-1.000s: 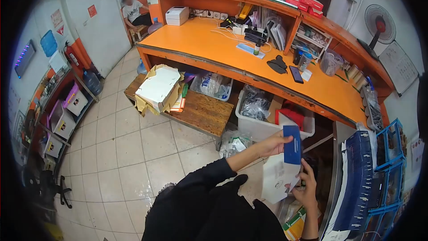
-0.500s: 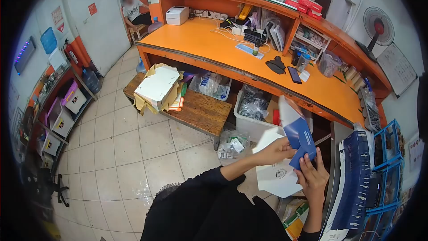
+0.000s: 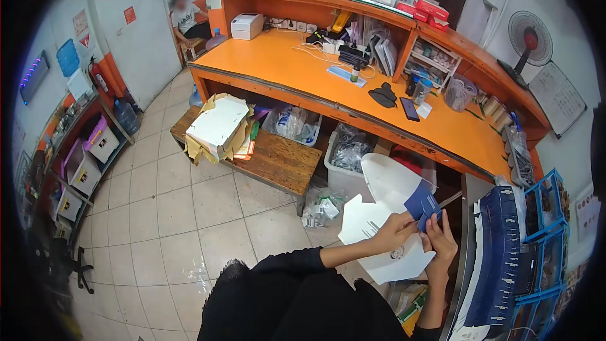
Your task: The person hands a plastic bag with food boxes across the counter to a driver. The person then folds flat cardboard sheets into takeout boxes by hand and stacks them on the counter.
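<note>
A die-cut card sheet, white with a blue printed part [image 3: 421, 202], is between my two hands at the lower right. My left hand [image 3: 396, 230] pinches its blue part near the fold. On the other side, my right hand [image 3: 440, 240] has its fingers against the same blue part, thumb beneath. White panels [image 3: 363, 218] of the sheet spread out to the left and below my hands, with small dark print on them. The contact under my fingertips is partly hidden.
An orange desk [image 3: 271, 57] carries a phone [image 3: 409, 108] and a printer [image 3: 247, 26]. White sheets [image 3: 218, 123] lie on a wooden bench [image 3: 278, 164]. Stacked blue sheets [image 3: 499, 246] stand at the right. A person [image 3: 185, 19] sits at the back.
The white panel that stood upright has tilted down to the left and shows more of its face. Both hands have moved slightly lower, and the view has shifted a little.
</note>
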{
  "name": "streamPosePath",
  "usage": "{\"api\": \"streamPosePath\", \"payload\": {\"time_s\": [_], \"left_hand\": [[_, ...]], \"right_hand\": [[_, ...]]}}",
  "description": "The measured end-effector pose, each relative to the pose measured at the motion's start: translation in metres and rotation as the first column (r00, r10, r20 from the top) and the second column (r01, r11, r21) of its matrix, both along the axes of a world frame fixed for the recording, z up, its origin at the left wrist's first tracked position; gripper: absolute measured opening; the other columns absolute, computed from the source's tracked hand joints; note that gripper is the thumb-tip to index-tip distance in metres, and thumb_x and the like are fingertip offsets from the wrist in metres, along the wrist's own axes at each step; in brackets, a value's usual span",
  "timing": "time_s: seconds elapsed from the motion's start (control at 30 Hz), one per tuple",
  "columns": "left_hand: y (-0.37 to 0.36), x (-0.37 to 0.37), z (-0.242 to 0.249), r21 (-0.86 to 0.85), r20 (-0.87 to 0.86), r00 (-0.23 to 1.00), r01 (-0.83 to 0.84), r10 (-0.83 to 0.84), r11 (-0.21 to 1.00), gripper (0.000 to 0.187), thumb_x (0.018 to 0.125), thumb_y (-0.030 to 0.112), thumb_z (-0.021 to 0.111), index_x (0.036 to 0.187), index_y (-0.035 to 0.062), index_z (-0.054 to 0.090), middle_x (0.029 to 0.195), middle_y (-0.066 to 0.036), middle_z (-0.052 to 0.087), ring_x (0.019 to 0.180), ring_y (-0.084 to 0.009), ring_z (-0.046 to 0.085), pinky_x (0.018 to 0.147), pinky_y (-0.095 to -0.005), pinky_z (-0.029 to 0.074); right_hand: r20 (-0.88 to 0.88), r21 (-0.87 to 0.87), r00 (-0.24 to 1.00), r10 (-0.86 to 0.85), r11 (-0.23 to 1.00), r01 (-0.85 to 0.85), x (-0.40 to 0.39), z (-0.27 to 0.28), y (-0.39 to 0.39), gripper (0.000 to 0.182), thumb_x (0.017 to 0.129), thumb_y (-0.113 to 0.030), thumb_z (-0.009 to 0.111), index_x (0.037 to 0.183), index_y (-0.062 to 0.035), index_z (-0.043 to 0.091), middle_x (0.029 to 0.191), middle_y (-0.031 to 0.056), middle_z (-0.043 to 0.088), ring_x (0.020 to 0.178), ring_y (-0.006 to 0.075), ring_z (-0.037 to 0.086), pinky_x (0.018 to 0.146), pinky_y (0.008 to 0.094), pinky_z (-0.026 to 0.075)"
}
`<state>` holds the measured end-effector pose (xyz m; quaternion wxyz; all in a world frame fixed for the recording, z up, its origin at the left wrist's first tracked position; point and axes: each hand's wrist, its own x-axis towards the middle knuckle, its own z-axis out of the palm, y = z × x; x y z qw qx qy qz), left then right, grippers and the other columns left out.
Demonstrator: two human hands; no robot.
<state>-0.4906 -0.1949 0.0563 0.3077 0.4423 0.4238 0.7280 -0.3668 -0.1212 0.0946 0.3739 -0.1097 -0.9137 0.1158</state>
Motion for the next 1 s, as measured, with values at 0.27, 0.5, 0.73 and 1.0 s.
{"api": "streamPosePath", "payload": {"time_s": [0.27,0.5,0.73,1.0], "left_hand": [[0.0,0.009,-0.006,-0.061,-0.136,0.991,-0.005,-0.004,0.998,0.01,0.085,0.005,0.046,0.079,-0.0006,0.05,0.06,0.001,0.049,0.057,-0.0042,0.044,0.049,-0.022,0.037],[0.002,0.03,-0.017,0.127,0.189,0.921,0.32,-0.34,0.939,0.022,0.087,0.008,0.046,0.107,0.0014,0.042,0.094,-0.004,0.052,0.08,-0.0063,0.05,0.062,-0.0253,0.044],[-0.008,0.06,-0.034,-0.168,-0.337,0.915,0.173,-0.222,0.97,0.024,0.085,0.008,0.047,0.105,-0.0022,0.04,0.083,-0.016,0.058,0.076,-0.0228,0.06,0.065,-0.0338,0.046],[-0.004,0.064,-0.055,-0.065,0.245,0.955,0.186,-0.165,0.98,0.03,0.082,0.005,0.045,0.11,-0.0008,0.034,0.083,-0.023,0.056,0.084,-0.0314,0.059,0.068,-0.0376,0.047]], "right_hand": [[-0.129,0.016,0.98,-0.154,0.987,0.158,0.01,-0.014,-0.008,0.028,0.063,-0.003,0.065,0.091,0.0009,0.063,0.117,0.0199,0.05,0.113,0.0374,0.042,0.093,0.0423,0.033],[-0.074,0.105,0.979,-0.192,0.974,0.199,0.031,-0.01,-0.018,0.025,0.062,-0.008,0.068,0.086,-0.0042,0.065,0.12,0.0233,0.046,0.105,0.0382,0.042,0.089,0.0435,0.034],[-0.311,0.121,0.933,-0.178,0.967,0.225,0.02,0.023,-0.026,0.027,0.06,0.0,0.065,0.087,-0.0006,0.06,0.103,0.014,0.057,0.096,0.0313,0.05,0.083,0.0387,0.039],[0.041,0.5,0.996,0.079,0.861,-0.089,0.023,0.016,-0.016,0.02,0.053,-0.001,0.064,0.072,0.0011,0.057,0.078,0.009,0.059,0.072,0.0238,0.056,0.063,0.0357,0.046]]}}
